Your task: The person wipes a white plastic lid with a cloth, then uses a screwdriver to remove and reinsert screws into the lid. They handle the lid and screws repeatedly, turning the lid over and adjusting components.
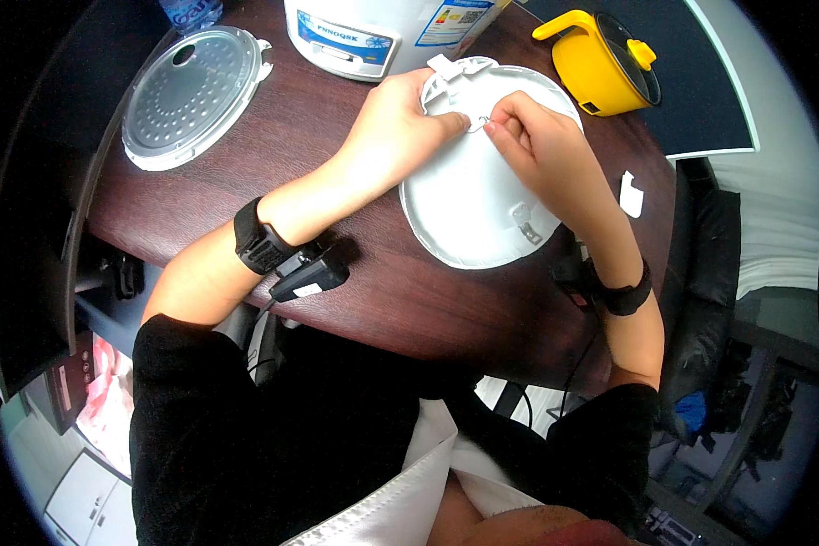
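Note:
A round white plastic lid [469,209] lies inner side up on the table, its hinge end away from me. My left hand [399,118] is closed on its far left rim, with the thumb pressing inside the lid by the hinge. My right hand [544,146] is over the lid's far right part, thumb and forefinger pinched at a small thin metal wire piece [481,125], close to the left thumb tip. The fingers partly hide that piece. A small greyish clip-like part [526,224] sits in the lid near its right edge.
Behind the lid stands a white rice cooker body [346,41]. At the left lies a grey dimpled inner lid [196,96]. A yellow pot [581,68] is at the far right, with a small white plastic piece [631,195] nearer me. A bottle [191,14] stands far left.

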`<action>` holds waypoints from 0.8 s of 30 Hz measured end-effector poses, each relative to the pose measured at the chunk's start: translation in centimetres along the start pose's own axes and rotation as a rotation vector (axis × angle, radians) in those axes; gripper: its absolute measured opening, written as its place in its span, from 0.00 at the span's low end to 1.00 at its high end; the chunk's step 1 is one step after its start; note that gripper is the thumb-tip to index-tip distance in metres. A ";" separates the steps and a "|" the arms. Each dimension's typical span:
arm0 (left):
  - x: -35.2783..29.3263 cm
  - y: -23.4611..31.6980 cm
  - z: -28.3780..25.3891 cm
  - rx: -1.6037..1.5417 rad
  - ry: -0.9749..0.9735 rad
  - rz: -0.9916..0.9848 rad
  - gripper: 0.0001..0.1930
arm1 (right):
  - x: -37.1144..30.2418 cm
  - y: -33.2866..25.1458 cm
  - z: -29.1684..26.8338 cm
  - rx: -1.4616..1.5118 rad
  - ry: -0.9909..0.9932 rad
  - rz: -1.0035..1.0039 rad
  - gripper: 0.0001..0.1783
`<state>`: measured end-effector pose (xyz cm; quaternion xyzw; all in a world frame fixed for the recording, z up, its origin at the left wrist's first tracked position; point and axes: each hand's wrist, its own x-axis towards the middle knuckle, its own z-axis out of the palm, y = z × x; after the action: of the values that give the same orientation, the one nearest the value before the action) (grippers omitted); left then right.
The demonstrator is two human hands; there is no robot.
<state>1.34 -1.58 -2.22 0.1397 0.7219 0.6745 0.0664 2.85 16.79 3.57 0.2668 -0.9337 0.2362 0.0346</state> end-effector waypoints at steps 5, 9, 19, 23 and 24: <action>-0.1 0.1 0.2 0.065 0.020 0.013 0.13 | -0.2 0.3 0.2 0.003 -0.043 0.026 0.06; -0.3 0.1 0.3 0.054 0.017 0.014 0.12 | -0.1 0.3 -0.1 0.037 -0.064 0.023 0.06; -1.2 4.7 1.0 0.159 0.050 0.170 0.13 | -1.4 -0.7 -2.7 0.197 0.046 0.074 0.07; -0.9 7.3 2.4 0.295 0.003 0.310 0.11 | -3.3 -1.0 -3.8 0.214 0.227 0.114 0.06; -0.4 7.9 2.3 0.338 -0.029 0.340 0.11 | -3.5 -1.3 -3.8 0.207 0.293 0.115 0.06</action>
<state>3.30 0.88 5.35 0.2780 0.7896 0.5435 -0.0620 6.27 19.22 6.82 0.1781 -0.9031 0.3688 0.1292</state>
